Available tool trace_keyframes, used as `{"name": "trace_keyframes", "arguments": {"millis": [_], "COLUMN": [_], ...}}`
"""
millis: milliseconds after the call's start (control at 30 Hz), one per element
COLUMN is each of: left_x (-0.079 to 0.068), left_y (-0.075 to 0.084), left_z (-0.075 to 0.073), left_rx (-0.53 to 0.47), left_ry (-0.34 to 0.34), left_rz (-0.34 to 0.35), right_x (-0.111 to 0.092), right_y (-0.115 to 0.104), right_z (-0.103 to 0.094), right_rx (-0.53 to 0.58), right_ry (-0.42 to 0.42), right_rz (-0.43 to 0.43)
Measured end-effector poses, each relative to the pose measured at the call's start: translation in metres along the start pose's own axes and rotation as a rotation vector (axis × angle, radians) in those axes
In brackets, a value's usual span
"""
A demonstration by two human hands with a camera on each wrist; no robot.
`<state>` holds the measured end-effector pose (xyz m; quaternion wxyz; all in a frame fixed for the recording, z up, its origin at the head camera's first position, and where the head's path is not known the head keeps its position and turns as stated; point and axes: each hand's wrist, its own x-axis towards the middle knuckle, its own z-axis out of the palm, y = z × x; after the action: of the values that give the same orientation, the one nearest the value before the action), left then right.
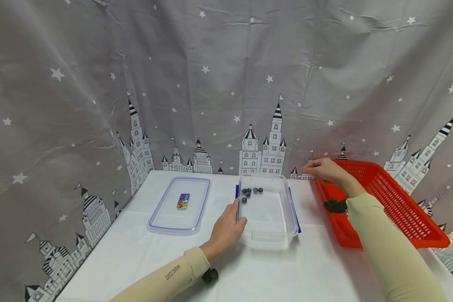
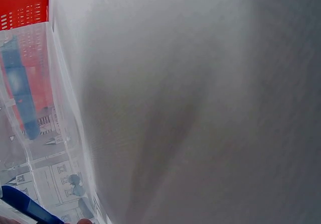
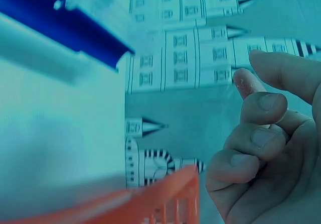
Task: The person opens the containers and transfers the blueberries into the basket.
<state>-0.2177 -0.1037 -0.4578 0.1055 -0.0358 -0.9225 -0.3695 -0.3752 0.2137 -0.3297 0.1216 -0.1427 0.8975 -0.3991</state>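
A clear plastic container (image 1: 266, 220) stands open on the white table, with blue clasps at its sides. Several small dark round berries, seemingly blueberries (image 1: 248, 194), lie toward its far left corner. My left hand (image 1: 224, 230) grips the container's left side, thumb over the wall. In the left wrist view, fingertips show beside a blue clasp (image 2: 30, 206). Above the left rim of a red basket (image 1: 400, 205) is my right hand (image 1: 330, 172). Its fingers are loosely bent, with a gap between thumb and index finger in the right wrist view. Nothing shows in it.
A clear lid (image 1: 194, 212) with a blue seal and a small coloured label lies flat to the left of the container. Behind the table hangs a grey curtain (image 1: 219, 84) printed with castles and stars. The basket's wall hides most of its inside.
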Motion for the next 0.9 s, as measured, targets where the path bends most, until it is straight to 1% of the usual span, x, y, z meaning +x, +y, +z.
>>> {"name": "trace_keyframes", "arguments": {"millis": [133,233,367,600,900], "left_x": [0.000,0.001,0.001,0.000,0.001], "left_y": [0.000,0.000,0.000,0.000,0.001], "left_z": [0.000,0.000,0.000,0.001,0.002], "left_rx": [0.000,0.005,0.005,0.003,0.010], "left_ry": [0.002,0.001,-0.004,0.006,0.000], "left_rz": [-0.002,-0.008,-0.012,0.003,-0.011], "right_x": [0.005,0.009,0.016,0.028,0.036], "right_y": [-0.012,-0.020,-0.030,-0.041,-0.058], "right_z": [0.013,0.023,0.037,0.061,0.086], "right_rx": [-0.032,-0.043,-0.016,0.052,0.063], "right_ry": [0.001,-0.016,-0.054,-0.107,-0.164], "right_rz": [-0.010,-0.022,-0.032,-0.057,-0.126]}}
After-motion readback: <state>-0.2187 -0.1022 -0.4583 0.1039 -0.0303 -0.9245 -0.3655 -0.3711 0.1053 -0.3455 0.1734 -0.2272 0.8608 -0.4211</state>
